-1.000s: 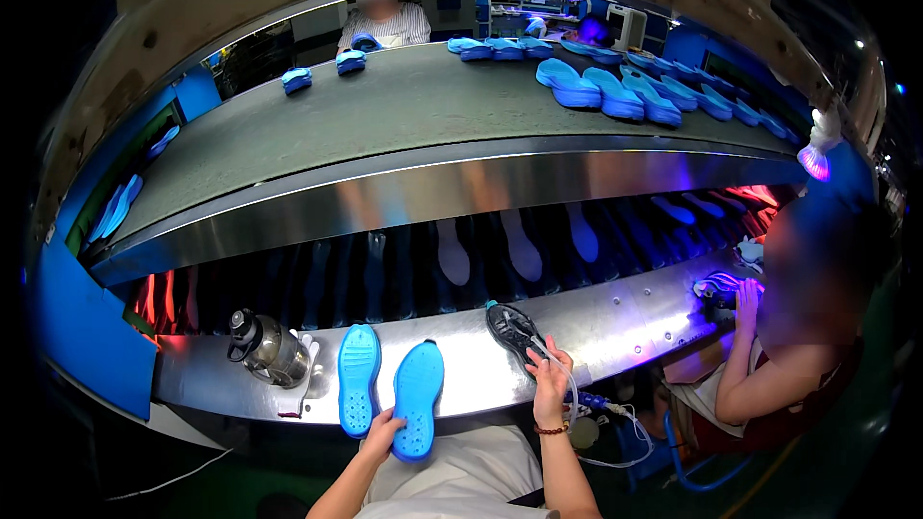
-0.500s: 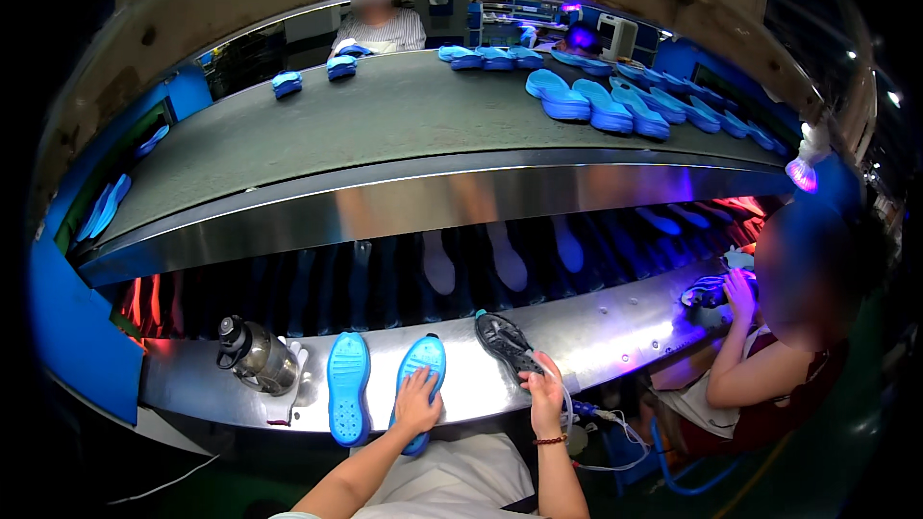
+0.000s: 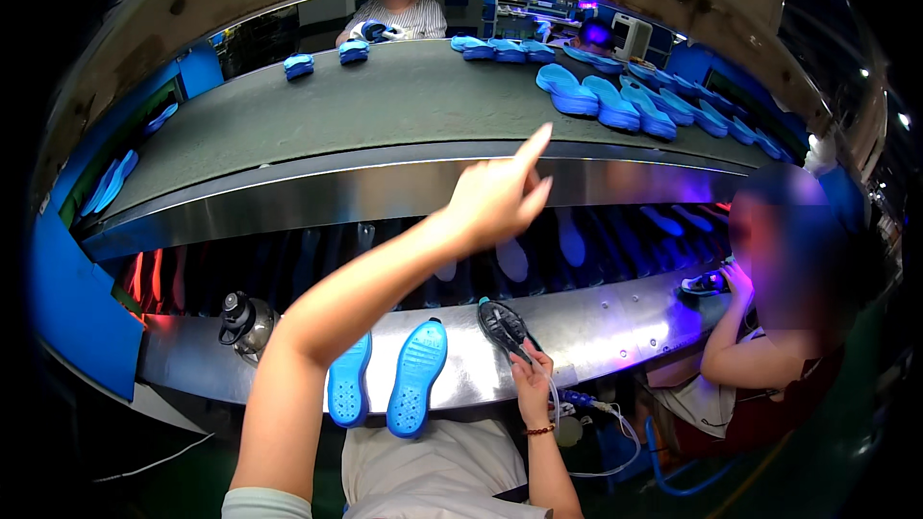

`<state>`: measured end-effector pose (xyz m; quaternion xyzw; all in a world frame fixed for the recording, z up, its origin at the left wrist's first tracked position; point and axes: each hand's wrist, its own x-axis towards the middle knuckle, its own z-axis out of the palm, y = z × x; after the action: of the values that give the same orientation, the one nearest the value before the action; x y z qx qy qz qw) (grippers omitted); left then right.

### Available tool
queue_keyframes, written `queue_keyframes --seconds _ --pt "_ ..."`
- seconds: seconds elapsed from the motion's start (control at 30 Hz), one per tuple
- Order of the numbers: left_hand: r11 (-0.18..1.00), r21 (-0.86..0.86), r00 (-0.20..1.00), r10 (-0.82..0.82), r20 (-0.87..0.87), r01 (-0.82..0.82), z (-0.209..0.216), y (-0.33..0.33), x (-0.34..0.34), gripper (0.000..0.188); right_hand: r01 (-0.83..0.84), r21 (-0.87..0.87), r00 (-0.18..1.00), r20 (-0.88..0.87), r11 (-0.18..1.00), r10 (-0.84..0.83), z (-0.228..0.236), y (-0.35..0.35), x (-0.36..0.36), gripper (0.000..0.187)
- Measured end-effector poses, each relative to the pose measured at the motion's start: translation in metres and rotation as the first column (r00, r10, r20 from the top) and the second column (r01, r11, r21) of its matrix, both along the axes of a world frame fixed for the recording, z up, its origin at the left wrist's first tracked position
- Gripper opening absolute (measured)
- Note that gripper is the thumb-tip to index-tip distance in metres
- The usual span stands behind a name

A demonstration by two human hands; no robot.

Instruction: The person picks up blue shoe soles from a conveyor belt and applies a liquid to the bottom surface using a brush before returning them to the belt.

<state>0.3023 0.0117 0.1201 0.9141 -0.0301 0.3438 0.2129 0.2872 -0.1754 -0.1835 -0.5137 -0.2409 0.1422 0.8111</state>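
Note:
My left hand [image 3: 502, 194] is raised over the bench, reaching toward the far right, index finger stretched out and nothing held. At the front edge, my right hand [image 3: 534, 380] closes on a clear tube [image 3: 553, 402] by the near end of a black shoe-sole-shaped piece [image 3: 502, 322]. Whether those fingers also grip the black piece is unclear. Two blue shoe soles lie before me: one [image 3: 417, 380] shows in full, while the left one [image 3: 348, 389] is partly hidden by my left forearm.
Blue soles in stacks [image 3: 615, 106] stand on the grey conveyor belt [image 3: 336, 111] behind a metal ledge [image 3: 317, 197]. A dark bottle [image 3: 248, 327] is at left on the metal bench [image 3: 197, 356]. One co-worker [image 3: 769, 356] sits at right; another [image 3: 399, 14] is across the belt.
My left hand has left the right-hand blue sole and swung up and far to the right. My right hand stays by the black piece, slightly shifted. The view has moved a little.

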Motion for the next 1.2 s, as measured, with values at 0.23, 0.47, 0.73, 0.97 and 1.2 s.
queue_keyframes --seconds 0.23,0.47,0.73,0.97,1.2 --pt "0.996 -0.072 0.996 0.048 -0.080 -0.054 0.030 0.007 0.036 0.057 -0.005 -0.057 0.999 0.052 0.998 0.008 0.002 0.001 -0.006 0.032" --pt "0.996 -0.087 0.881 -0.058 -0.470 0.019 -0.246 0.003 -0.075 0.063 0.021 -0.079 0.999 0.040 0.997 -0.018 -0.003 -0.017 0.002 0.028" --pt "0.901 0.031 0.778 0.390 -0.493 -0.433 -0.349 -0.029 -0.115 0.069 0.139 -0.150 0.979 0.168 0.979 -0.114 -0.008 -0.006 0.005 0.022" --pt "0.884 -0.148 0.834 0.345 -0.431 -0.442 -0.354 -0.019 -0.115 0.056 0.357 -0.238 0.859 0.463 0.903 -0.217 -0.006 0.012 0.023 0.019" --pt "0.858 -0.189 0.835 0.375 -0.404 -0.477 -0.356 -0.023 -0.109 0.054 0.167 -0.152 0.986 0.055 0.974 -0.160 0.002 0.029 0.032 0.021"
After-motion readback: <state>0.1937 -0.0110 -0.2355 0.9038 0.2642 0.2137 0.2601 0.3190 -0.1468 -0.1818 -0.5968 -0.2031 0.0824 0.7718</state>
